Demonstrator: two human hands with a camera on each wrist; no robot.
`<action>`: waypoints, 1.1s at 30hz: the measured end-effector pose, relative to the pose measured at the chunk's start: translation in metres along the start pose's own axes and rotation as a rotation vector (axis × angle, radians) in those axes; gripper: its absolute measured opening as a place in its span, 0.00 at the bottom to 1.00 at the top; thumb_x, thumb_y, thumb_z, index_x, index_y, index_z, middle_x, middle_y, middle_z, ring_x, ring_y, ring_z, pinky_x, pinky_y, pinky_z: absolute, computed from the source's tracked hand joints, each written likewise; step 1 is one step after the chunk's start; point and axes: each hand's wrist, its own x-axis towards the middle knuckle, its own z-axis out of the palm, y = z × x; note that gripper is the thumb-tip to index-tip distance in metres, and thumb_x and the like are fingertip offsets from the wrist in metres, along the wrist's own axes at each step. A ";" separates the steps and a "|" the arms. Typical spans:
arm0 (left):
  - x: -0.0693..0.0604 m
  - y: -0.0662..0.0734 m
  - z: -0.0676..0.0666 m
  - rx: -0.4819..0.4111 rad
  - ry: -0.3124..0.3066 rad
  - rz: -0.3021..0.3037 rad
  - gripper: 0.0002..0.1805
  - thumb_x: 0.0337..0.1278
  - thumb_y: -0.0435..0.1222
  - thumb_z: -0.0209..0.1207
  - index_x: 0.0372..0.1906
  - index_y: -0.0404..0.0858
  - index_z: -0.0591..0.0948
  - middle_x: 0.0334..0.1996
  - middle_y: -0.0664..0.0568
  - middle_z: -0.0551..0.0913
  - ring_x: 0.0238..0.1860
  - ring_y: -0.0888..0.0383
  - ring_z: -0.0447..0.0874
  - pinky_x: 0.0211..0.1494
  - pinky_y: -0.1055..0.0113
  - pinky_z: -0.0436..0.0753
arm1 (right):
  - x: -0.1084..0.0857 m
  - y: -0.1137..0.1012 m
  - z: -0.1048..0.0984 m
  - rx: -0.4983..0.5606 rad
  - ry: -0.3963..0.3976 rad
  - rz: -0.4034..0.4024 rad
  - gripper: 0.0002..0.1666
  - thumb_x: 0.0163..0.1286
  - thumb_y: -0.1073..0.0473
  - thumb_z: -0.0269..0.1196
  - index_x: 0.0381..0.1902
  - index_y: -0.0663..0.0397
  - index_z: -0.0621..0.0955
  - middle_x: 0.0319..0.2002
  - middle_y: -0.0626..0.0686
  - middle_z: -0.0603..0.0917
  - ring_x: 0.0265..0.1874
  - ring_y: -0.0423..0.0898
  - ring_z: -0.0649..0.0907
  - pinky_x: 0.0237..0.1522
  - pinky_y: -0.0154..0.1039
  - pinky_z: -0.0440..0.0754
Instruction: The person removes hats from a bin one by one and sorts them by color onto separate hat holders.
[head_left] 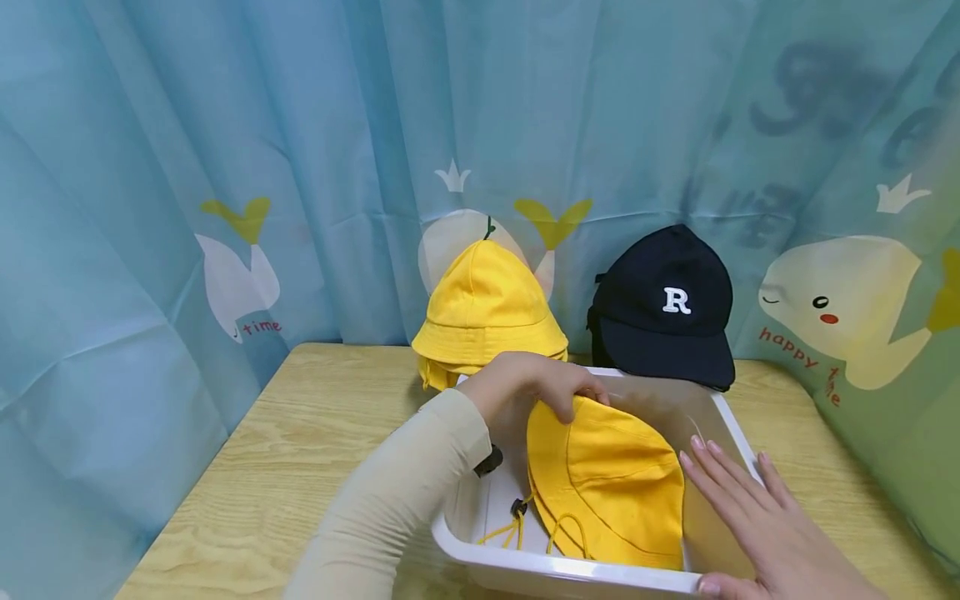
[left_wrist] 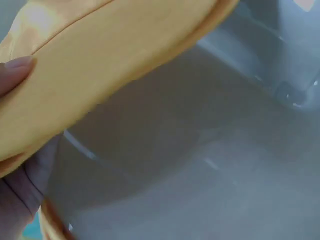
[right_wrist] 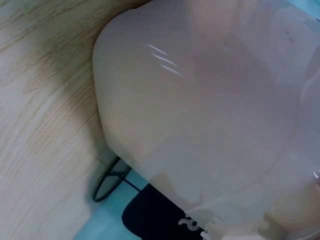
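A yellow bucket hat with a drawstring and black toggle lies tilted inside a white plastic bin. My left hand reaches over the bin and holds the hat by its brim. In the left wrist view the thumb lies on top of the yellow brim, with part of the hand below it. My right hand lies at the bin's right side, fingers extended over the rim. The right wrist view shows the bin's wall but no fingers clearly.
Behind the bin, another yellow hat stands at the back left and a black cap with a white R at the back right. A black wire loop is near the cap. The wooden table ends at a blue printed curtain.
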 end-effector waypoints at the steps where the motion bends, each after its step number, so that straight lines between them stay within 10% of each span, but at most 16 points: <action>1: -0.003 0.001 -0.002 0.000 0.022 0.005 0.25 0.44 0.18 0.54 0.51 0.38 0.75 0.39 0.55 0.75 0.37 0.61 0.70 0.36 0.77 0.71 | 0.000 0.000 0.000 -0.005 0.008 -0.006 0.63 0.49 0.32 0.66 0.75 0.48 0.52 0.76 0.43 0.42 0.74 0.37 0.38 0.70 0.41 0.22; 33: -0.137 0.017 -0.060 -0.114 0.475 0.154 0.22 0.53 0.26 0.53 0.55 0.39 0.72 0.53 0.50 0.76 0.53 0.57 0.71 0.55 0.65 0.74 | -0.001 -0.002 0.001 0.045 0.044 0.016 0.64 0.47 0.30 0.66 0.74 0.54 0.53 0.76 0.48 0.46 0.74 0.40 0.40 0.70 0.47 0.23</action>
